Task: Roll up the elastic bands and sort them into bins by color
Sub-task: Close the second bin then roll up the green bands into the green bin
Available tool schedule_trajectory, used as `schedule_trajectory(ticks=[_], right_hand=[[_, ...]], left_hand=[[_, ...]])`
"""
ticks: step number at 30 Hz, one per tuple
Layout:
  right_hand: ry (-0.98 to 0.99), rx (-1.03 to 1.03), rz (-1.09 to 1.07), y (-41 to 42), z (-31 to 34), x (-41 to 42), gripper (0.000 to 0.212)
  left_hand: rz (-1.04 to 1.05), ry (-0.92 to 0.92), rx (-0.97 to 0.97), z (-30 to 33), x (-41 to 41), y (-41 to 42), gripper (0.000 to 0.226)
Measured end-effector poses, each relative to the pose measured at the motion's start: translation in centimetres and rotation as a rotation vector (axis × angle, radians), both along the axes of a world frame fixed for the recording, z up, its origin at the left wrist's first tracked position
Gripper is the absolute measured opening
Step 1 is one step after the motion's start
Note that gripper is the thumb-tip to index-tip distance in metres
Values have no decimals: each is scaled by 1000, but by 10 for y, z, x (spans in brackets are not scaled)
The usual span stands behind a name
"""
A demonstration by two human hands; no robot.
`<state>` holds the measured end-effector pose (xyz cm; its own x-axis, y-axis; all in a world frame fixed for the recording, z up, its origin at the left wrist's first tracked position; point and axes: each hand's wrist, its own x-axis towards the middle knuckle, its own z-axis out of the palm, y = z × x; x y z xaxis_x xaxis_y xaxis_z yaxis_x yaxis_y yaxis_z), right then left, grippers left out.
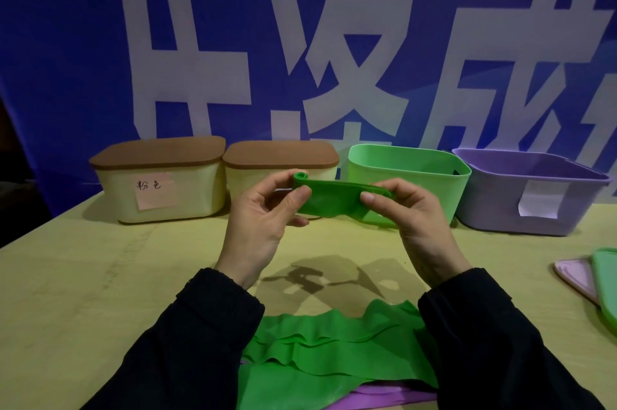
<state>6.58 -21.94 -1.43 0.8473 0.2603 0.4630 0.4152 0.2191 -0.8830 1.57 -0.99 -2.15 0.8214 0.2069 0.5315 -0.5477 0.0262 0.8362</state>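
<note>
One green elastic band point(329, 200) is held up above the table point(83, 276) in the head view, pinched between left hand point(263, 219) and right hand point(414, 219); only a small curl is formed at its left end, so rolling is judged barely begun. More green bands point(334, 349) and a purple band point(384, 396) lie unrolled near the table edge. Whether anything is already sorted cannot be told. Green bin point(407, 172) and purple bin point(534, 192) stand open; two lidded cream bins point(213, 175) remain closed. Loose lids point(597, 279) lie at right.
</note>
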Motion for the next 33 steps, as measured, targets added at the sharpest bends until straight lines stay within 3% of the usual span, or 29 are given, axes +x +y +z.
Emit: schedule_trajectory(ticks=[3,7,17,26,29,33], right_hand=[[3,51,10,4,-1,-2,13],[56,43,30,8,-1,-6,20],[30,102,38,9,-2,-1,30],[-31,11,-39,17,-4,-4,14],[-27,21,-39,16,-5,-4,4],[-18,33,-26,15,-4,-5,6]], left_hand=[[-32,-14,30,-2,1,-2,33],[-21,-52,105,-6,2,-3,23],[-59,8,-6,-4,1,-1,28],[-60,-8,83,-7,2,-5,20],[-45,4,33,-5,2,-7,30],[-90,20,-15,-6,2,-6,23]])
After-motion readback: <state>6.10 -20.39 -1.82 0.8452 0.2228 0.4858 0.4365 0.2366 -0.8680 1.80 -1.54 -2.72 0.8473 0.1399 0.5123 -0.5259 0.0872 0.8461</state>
